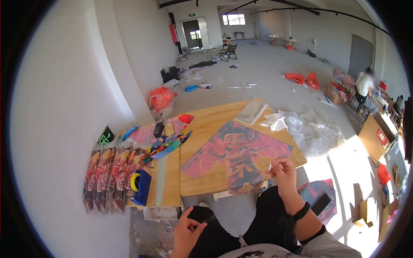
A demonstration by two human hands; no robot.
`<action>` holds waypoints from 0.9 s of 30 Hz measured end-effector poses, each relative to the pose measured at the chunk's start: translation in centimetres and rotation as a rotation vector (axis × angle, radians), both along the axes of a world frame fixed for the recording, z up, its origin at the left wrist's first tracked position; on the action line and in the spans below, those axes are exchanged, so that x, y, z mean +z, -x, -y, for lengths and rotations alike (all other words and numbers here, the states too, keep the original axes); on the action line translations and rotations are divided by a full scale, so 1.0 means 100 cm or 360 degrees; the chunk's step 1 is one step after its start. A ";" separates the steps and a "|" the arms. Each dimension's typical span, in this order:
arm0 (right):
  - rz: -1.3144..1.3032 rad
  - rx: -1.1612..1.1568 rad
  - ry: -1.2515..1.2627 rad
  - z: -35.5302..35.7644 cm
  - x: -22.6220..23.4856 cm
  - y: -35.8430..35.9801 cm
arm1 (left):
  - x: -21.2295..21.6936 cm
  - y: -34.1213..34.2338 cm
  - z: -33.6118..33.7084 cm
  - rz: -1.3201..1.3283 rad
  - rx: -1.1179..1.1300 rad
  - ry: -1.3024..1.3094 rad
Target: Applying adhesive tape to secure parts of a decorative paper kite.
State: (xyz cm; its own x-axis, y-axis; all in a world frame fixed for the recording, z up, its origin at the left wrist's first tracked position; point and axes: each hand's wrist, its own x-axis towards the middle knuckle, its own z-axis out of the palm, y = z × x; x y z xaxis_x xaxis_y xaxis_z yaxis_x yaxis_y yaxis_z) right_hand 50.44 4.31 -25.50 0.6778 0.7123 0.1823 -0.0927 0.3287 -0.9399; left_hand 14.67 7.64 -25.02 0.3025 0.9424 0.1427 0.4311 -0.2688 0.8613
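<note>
A printed kite [238, 150] with a cartoon figure in pink, purple and orange lies spread on the wooden table [202, 116], its lower tip reaching the near edge. My right hand [285, 173] is raised by the kite's lower right side, thumb and fingers pinched. A small pale, shiny bit shows at the fingertips, too small to name. Over my left thigh, my left hand [187, 230] has its index finger stretched and its thumb apart; nothing clear shows in it. Left of the kite lie a blue tape dispenser [142, 188] with yellow core and thin pale rods [161, 180].
Packed printed kites [112, 178] hang over the table's left edge. Rainbow ribbons [165, 148], a black box [158, 129] and a clear plastic sleeve [251, 112] lie on top. Crumpled clear plastic [314, 133] is at right. Beyond, a person [365, 88] sits near cardboard boxes [375, 137].
</note>
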 end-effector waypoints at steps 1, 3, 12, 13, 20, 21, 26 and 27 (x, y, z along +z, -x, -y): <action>0.0008 0.0011 0.0004 -0.005 0.004 -0.003 | 0.005 -0.003 -0.005 0.0127 0.0006 0.0106; 0.0311 -0.0147 -0.0081 -0.017 0.017 -0.013 | 0.006 -0.007 -0.025 0.0060 -0.0088 0.0045; -0.0179 0.0268 -0.0386 -0.093 0.080 -0.045 | -0.008 -0.039 -0.145 0.0441 -0.0419 -0.0121; -0.0225 0.0288 -0.0382 -0.103 0.084 -0.047 | -0.006 -0.042 -0.155 0.0463 -0.0425 -0.0138; -0.0333 0.0467 -0.0303 -0.174 0.047 -0.060 | -0.052 -0.044 -0.220 0.0692 -0.0152 0.0161; -0.0333 0.0473 -0.0293 -0.186 0.039 -0.059 | -0.062 -0.043 -0.229 0.0691 -0.0064 0.0162; -0.0254 0.0245 0.0013 -0.249 -0.001 -0.063 | -0.084 -0.052 -0.262 0.0777 0.0204 0.0421; -0.0266 0.0255 0.0028 -0.262 -0.007 -0.063 | -0.098 -0.052 -0.273 0.0789 0.0216 0.0378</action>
State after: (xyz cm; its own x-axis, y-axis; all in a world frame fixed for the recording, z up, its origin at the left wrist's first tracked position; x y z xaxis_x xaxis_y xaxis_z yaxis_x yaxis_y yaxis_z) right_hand 56.76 30.55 -26.22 0.5755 0.8153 0.0639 -0.2971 0.2812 -0.9125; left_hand 19.86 34.90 -34.80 0.1271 0.9918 0.0159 -0.0233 -0.0130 0.9996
